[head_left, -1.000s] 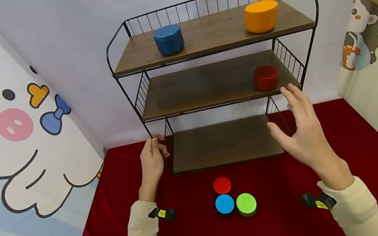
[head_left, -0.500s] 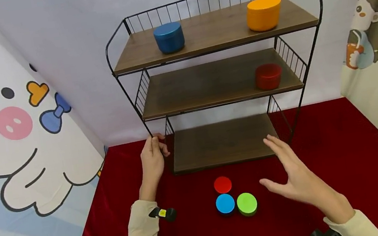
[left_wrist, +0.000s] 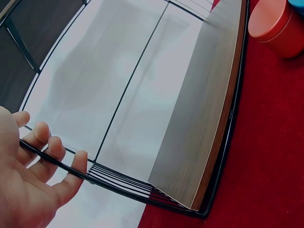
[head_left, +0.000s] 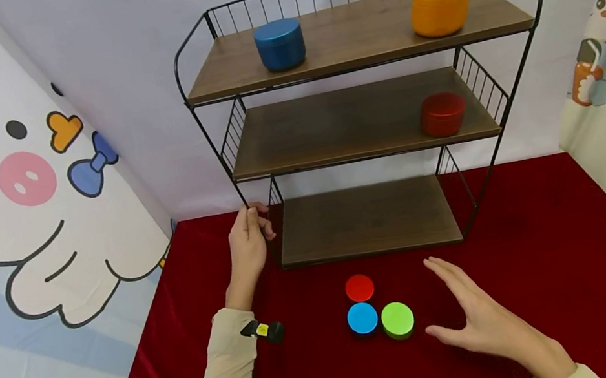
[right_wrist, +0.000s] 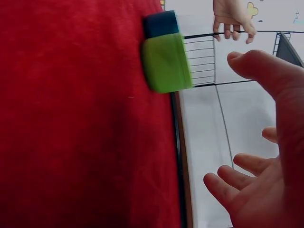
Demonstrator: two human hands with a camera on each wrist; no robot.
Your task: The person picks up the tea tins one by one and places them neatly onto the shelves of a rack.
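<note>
My left hand [head_left: 245, 246] holds the left front post of a three-tier shelf rack [head_left: 351, 118]; in the left wrist view its fingers curl around the black metal rod [left_wrist: 66, 167]. Lower right, my right hand [head_left: 477, 313] hovers over the red cloth, thumb and fingers spread, holding nothing. The lime-green round tin [head_left: 397, 318] is nearest to it, just left of the thumb. Beside that stand a light-blue-topped tin [head_left: 362, 317] and a red tin [head_left: 359, 287], grouped in front of the rack.
A dark blue tin [head_left: 279, 45] and an orange tin [head_left: 440, 8] stand on the top board. On the middle board's right end sits a dark red tin [head_left: 442, 114]. Cartoon-printed curtains [head_left: 56, 265] flank the red cloth [head_left: 552, 243].
My right hand has come down from beside the middle board, near the dark red tin, to the cloth right of the green tin. The left hand keeps its hold on the post.
</note>
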